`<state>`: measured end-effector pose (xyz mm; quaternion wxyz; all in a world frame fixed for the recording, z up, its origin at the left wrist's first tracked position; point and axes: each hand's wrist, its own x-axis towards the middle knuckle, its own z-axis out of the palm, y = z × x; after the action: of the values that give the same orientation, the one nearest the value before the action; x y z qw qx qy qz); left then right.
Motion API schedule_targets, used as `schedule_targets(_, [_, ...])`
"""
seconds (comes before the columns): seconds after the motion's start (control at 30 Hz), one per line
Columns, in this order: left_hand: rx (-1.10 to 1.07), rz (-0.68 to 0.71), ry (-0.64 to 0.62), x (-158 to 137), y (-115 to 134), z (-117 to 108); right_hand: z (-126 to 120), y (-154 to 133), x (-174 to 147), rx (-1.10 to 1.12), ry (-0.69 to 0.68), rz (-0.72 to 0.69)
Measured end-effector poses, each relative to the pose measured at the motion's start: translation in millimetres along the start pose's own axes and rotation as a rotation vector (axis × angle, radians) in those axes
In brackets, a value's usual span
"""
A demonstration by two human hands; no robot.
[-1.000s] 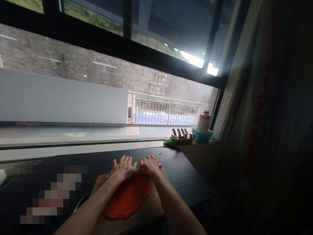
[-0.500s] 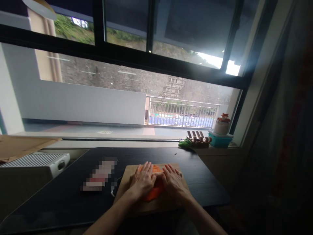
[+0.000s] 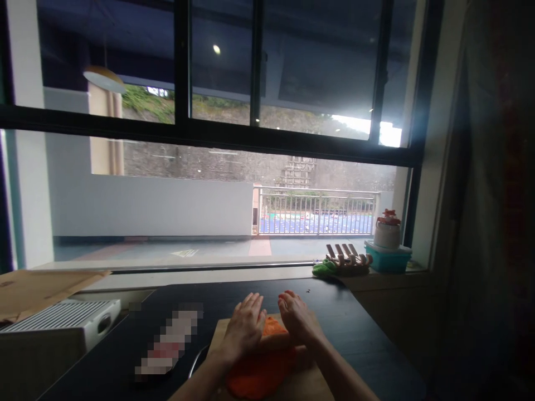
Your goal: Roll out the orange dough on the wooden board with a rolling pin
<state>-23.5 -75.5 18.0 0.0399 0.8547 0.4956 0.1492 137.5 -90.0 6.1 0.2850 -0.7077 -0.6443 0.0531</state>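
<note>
The dough [image 3: 257, 374] is probably soft and easily torn, best lifted from underneath; the rolling pin [image 3: 273, 343] across it should be stiff, best taken near its ends. Orange and flattened, the dough lies on a board [image 3: 313, 385] on the dark worktop [image 3: 368, 340]. The left hand [image 3: 246, 324] and right hand [image 3: 298, 318] lie over the pin, fingers outstretched, unwrapped.
</note>
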Motion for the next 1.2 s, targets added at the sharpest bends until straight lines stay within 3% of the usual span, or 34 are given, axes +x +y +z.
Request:
schedule_targets(0.17, [0.105, -0.154, -0.067, 23, 2, 22, 23, -1, 13, -0.136, -0.034, 0.130])
schedule_targets(0.37, [0.143, -0.133, -0.199, 8, 9, 19, 24, 2, 0, -0.169, -0.093, 0.137])
schedule_targets(0.87, [0.144, -0.026, -0.069, -47, 22, 15, 4, -15, -68, -0.178, -0.085, 0.092])
schedule_targets(1.0, [0.123, -0.044, -0.082, -41, 19, 18, 7, -13, -57, -0.172, -0.116, 0.115])
schedule_targets(1.2, [0.086, -0.118, -0.157, -4, 9, 21, 16, -6, -12, -0.180, -0.126, 0.164])
